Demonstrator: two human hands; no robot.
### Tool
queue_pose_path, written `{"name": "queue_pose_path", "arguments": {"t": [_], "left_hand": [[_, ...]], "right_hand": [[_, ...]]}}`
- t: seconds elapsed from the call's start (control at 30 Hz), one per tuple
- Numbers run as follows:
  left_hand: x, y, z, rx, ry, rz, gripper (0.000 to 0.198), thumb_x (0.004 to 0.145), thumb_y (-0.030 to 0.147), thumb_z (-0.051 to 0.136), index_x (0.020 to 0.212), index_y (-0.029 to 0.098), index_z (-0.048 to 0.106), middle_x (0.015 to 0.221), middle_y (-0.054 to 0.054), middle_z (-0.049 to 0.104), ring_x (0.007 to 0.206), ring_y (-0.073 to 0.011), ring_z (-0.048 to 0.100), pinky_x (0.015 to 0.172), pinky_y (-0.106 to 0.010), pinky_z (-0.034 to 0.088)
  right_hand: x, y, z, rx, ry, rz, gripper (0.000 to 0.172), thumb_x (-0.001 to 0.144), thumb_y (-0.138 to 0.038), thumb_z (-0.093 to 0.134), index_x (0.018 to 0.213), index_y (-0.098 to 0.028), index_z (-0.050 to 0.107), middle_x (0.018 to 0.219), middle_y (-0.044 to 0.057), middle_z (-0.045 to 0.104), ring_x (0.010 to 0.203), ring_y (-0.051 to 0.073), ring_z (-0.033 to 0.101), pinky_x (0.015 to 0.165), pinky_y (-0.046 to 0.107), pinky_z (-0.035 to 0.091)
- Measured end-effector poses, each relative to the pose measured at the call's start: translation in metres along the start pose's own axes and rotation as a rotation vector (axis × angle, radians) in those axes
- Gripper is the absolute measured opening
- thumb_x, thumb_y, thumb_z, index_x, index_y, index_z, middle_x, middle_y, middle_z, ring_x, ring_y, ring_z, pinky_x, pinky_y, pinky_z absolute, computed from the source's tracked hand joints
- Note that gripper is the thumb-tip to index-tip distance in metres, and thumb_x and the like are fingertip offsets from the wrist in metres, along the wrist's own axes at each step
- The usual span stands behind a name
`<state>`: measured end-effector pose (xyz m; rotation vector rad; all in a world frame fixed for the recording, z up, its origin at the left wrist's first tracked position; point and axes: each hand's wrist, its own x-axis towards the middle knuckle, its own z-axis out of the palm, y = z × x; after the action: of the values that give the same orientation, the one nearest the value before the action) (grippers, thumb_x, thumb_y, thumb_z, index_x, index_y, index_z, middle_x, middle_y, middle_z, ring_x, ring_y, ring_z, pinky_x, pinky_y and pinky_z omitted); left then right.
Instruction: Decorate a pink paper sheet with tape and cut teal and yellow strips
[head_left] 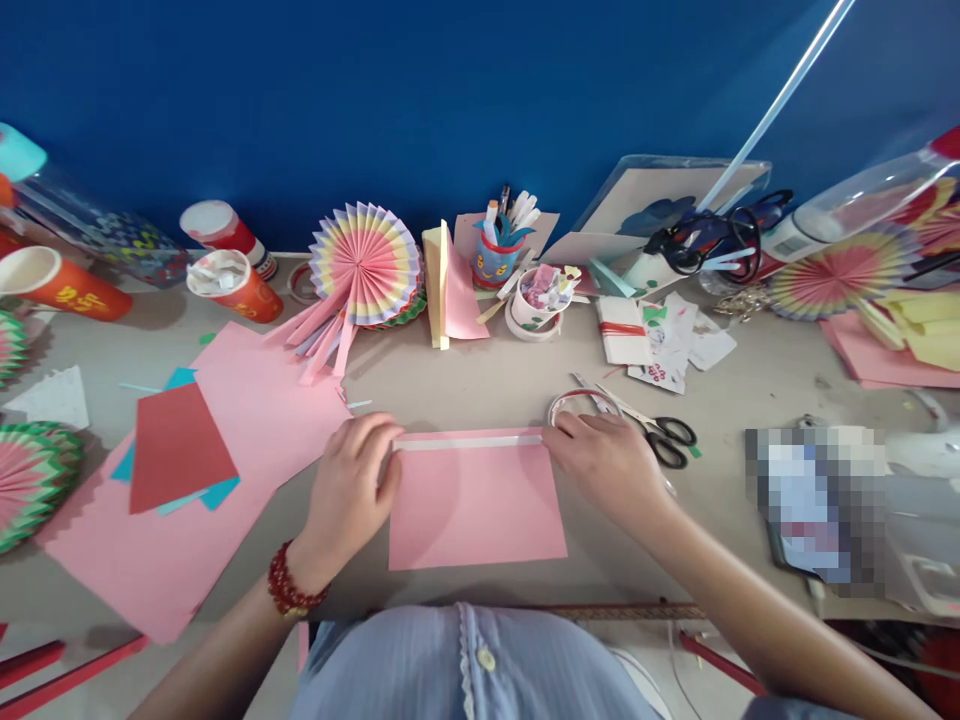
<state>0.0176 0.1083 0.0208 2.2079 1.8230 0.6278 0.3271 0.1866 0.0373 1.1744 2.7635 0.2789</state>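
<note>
A sheet of pink paper point(480, 510) lies flat in front of me, with a white strip of tape point(472, 441) running along its far edge. My left hand point(356, 470) is at the sheet's far left corner, fingers curled and closed at the strip's end. At the far right corner, my right hand point(596, 455) has its fingers bent and pressed together over the other end of the strip. A roll of tape point(553, 408) is just behind my right fingers, partly hidden. Black-handled scissors point(664, 440) lie beyond that hand.
Large pink sheets point(247, 410) with red card point(180, 450) on top lie left. Along the blue wall stand paper cups point(244, 295), a folded paper fan point(364, 265), a pen holder point(495, 262) and a scrap cup point(536, 310). A blurred phone point(810, 520) lies right.
</note>
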Motion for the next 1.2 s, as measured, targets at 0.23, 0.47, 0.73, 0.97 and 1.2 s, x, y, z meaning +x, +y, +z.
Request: {"name": "queue_pose_path", "arguments": {"t": [0.23,0.47,0.73,0.97,1.2], "left_hand": [[0.044,0.051,0.037,-0.031,-0.235,0.719,0.03,0.101,0.014,0.042,0.123,0.014,0.062,0.132,-0.01,0.063,0.119,-0.024,0.056,0.103,-0.039,0.047],[0.075,0.054,0.08,0.107,-0.203,0.945,0.025,0.103,0.017,0.045,0.118,0.016,0.065,0.129,-0.01,0.065,0.119,-0.0199,0.057,0.093,-0.033,0.047],[0.074,0.054,0.075,0.201,-0.222,0.995,0.025,0.101,0.017,0.045,0.116,0.017,0.065,0.138,-0.011,0.06,0.122,-0.0216,0.054,0.09,-0.035,0.043],[0.075,0.058,0.076,0.182,-0.212,1.003,0.024,0.099,0.017,0.047,0.116,0.016,0.064,0.134,-0.013,0.061,0.125,-0.0222,0.052,0.093,-0.035,0.041],[0.074,0.056,0.079,0.176,-0.246,0.96,0.033,0.099,0.019,0.045,0.129,0.019,0.058,0.144,-0.01,0.055,0.122,-0.0221,0.052,0.092,-0.036,0.04]], "right_hand": [[0.001,-0.001,-0.005,0.014,0.028,-0.005,0.016,0.088,-0.009,0.06,0.078,-0.019,0.067,0.079,0.002,0.065,0.066,0.017,0.053,0.066,0.035,0.025],[-0.003,0.0,0.002,0.068,0.053,0.018,0.014,0.09,-0.013,0.06,0.079,-0.019,0.067,0.079,0.002,0.065,0.067,0.017,0.053,0.067,0.034,0.025],[-0.008,0.004,0.002,0.139,0.045,0.033,0.015,0.094,-0.018,0.056,0.085,-0.019,0.068,0.081,0.001,0.066,0.068,0.016,0.053,0.068,0.032,0.028],[-0.01,-0.001,0.009,0.154,0.103,0.047,0.018,0.094,-0.013,0.052,0.084,-0.018,0.066,0.078,0.002,0.064,0.067,0.016,0.051,0.067,0.032,0.028],[-0.021,-0.001,0.025,0.156,0.197,-0.003,0.022,0.096,-0.013,0.05,0.083,-0.017,0.067,0.076,0.003,0.064,0.07,0.016,0.052,0.072,0.031,0.032]]}}
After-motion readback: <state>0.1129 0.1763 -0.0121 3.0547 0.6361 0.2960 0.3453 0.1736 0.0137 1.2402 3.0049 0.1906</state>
